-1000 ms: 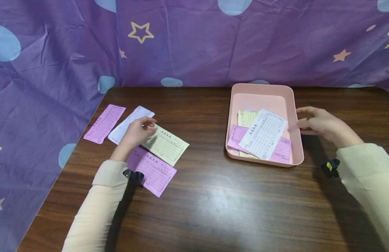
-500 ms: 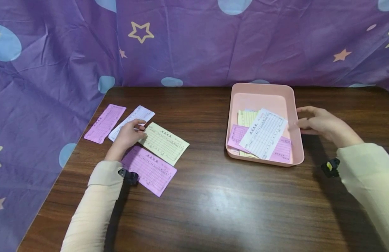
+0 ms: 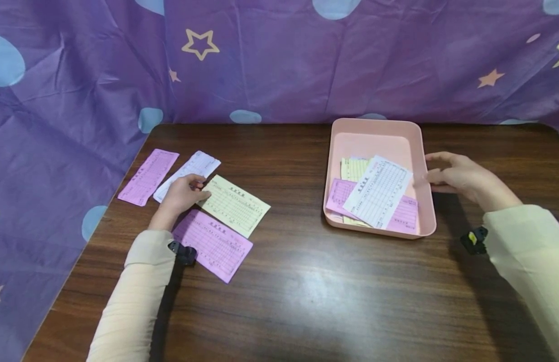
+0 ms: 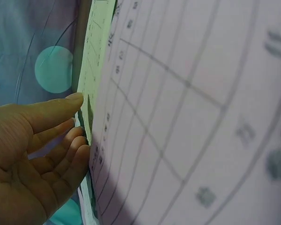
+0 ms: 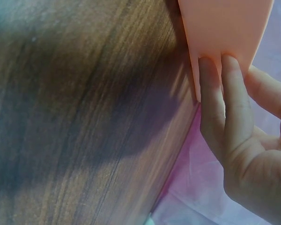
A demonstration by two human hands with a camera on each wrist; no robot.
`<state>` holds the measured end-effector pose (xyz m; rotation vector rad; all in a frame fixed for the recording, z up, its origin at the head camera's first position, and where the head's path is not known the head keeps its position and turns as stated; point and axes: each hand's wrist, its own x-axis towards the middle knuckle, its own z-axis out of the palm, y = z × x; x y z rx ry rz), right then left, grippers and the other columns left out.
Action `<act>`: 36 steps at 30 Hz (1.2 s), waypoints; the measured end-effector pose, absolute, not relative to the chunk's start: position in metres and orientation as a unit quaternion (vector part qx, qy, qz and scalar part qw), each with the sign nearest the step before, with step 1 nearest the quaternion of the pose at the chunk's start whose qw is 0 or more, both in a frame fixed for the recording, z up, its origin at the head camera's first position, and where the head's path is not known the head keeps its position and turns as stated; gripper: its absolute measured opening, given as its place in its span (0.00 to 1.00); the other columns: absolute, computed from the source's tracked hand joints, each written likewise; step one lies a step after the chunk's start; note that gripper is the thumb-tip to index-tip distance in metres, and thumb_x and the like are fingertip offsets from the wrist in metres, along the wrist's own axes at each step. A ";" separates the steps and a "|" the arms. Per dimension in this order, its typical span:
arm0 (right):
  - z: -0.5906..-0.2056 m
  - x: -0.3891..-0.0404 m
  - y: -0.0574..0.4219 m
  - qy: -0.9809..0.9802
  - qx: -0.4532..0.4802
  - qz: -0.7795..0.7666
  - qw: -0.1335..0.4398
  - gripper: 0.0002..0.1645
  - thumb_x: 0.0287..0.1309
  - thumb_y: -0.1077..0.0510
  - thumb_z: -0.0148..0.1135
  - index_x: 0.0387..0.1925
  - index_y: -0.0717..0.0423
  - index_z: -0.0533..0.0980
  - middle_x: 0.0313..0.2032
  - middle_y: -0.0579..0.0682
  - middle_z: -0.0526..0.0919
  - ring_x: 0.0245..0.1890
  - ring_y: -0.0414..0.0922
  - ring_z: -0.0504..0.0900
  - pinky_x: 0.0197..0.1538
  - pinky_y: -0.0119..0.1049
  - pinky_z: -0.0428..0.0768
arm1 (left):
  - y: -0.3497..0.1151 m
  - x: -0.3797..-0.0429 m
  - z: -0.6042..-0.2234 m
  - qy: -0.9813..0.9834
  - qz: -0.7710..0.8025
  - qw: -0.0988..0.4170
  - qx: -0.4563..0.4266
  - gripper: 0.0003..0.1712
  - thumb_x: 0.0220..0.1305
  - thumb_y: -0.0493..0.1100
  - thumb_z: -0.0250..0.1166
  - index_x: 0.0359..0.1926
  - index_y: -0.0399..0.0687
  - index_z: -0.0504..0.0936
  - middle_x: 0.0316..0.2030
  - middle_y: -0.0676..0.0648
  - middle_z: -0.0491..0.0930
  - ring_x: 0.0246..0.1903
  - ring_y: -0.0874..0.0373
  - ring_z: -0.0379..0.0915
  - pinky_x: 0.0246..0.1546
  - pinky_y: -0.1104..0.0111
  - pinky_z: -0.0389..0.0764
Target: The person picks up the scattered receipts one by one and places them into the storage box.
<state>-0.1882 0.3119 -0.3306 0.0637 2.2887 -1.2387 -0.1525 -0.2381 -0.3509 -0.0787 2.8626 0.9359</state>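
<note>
In the head view, my left hand is at the left corner of a yellow printed paper slip. Its thumb touches that corner, and the left wrist view shows a gap between thumb and bent fingers. A purple slip lies just in front, partly under the wrist. Beyond the knuckles is a pale blue-white slip, partly covered by the hand. On the right, straight fingers of my right hand touch the outer side wall of a pink tray. Inside it, a white slip tops a loose pile.
Another purple slip lies near the left edge of the brown wooden table. Within the tray, purple and yellow slips show under the white one. A purple star-patterned cloth hangs behind the table.
My left hand has moved a little left and down, from above the yellow slip to its left corner, with the thumb now touching it. The right hand stays at the tray.
</note>
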 end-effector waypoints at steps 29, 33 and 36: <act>-0.330 -0.190 0.312 0.851 0.031 -0.452 0.265 0.44 0.65 0.62 0.52 0.71 0.72 0.39 0.32 0.32 0.76 0.32 0.23 0.76 0.40 0.22 0.81 | -0.230 -0.155 -0.350 0.944 0.316 0.087 -0.051 0.24 0.57 0.38 0.66 0.53 0.30 0.75 0.36 0.41 0.77 0.38 0.52 0.70 0.41 0.70 0.69; -0.331 -0.190 0.312 0.854 0.033 -0.448 0.263 0.44 0.65 0.62 0.52 0.71 0.71 0.40 0.33 0.33 0.77 0.33 0.24 0.76 0.40 0.23 0.81 | -0.230 -0.155 -0.352 0.944 0.314 0.086 -0.051 0.23 0.57 0.38 0.66 0.52 0.30 0.76 0.38 0.39 0.78 0.39 0.51 0.71 0.40 0.71 0.69; -0.332 -0.190 0.313 0.853 0.033 -0.449 0.263 0.44 0.65 0.62 0.52 0.71 0.71 0.39 0.33 0.34 0.77 0.33 0.24 0.76 0.41 0.24 0.82 | -0.230 -0.155 -0.352 0.945 0.312 0.083 -0.048 0.22 0.57 0.38 0.65 0.52 0.30 0.76 0.37 0.40 0.78 0.39 0.51 0.71 0.39 0.71 0.69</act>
